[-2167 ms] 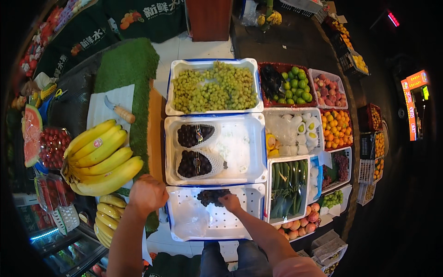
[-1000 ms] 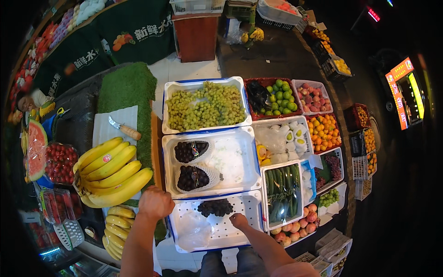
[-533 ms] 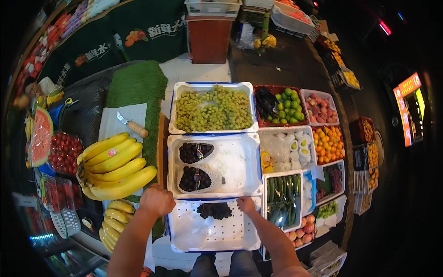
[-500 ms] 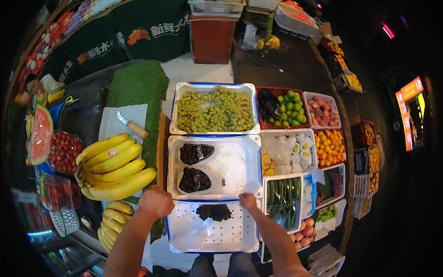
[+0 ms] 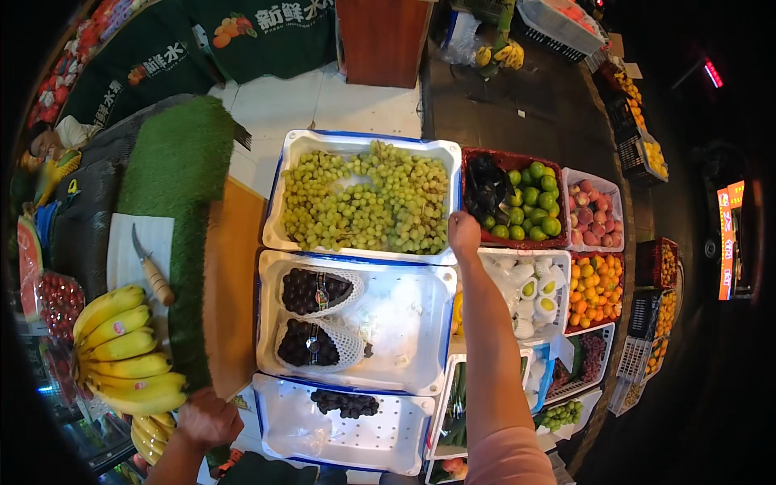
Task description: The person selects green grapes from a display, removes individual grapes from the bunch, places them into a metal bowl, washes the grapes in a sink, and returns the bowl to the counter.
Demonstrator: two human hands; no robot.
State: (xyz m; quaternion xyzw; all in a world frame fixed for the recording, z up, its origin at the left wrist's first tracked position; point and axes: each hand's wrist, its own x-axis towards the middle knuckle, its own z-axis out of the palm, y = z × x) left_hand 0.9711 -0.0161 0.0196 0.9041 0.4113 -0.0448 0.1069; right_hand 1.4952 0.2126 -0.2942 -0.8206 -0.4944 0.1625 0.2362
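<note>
At the near right corner of a white crate (image 5: pixel 277 230) of green grapes (image 5: pixel 364 194), my right hand (image 5: pixel 463 233) is closed on the rim, arm stretched forward. My left hand (image 5: pixel 208 416) is a loose fist by the near end of a brown board (image 5: pixel 234 283), beside large yellow bananas (image 5: pixel 133 368); whatever its fingers hold is hidden. Between my arms, a middle white crate (image 5: pixel 408 315) has two bunches of dark grapes (image 5: pixel 311 293) in white foam nets on its left side. Closest to me, a perforated white crate (image 5: pixel 279 400) has loose dark grapes (image 5: pixel 346 403).
A curved knife (image 5: pixel 153 271) with a wooden handle lies on white paper beside green turf (image 5: pixel 174 162). To the right are crates of limes (image 5: pixel 529 198), peaches (image 5: pixel 596 214) and oranges (image 5: pixel 596 291). A reddish-brown cabinet (image 5: pixel 381 40) stands at the back.
My right hand has moved forward from the middle crate's near corner to the green-grape crate's. The left hand has shifted away from the crates' left side. The view has moved too.
</note>
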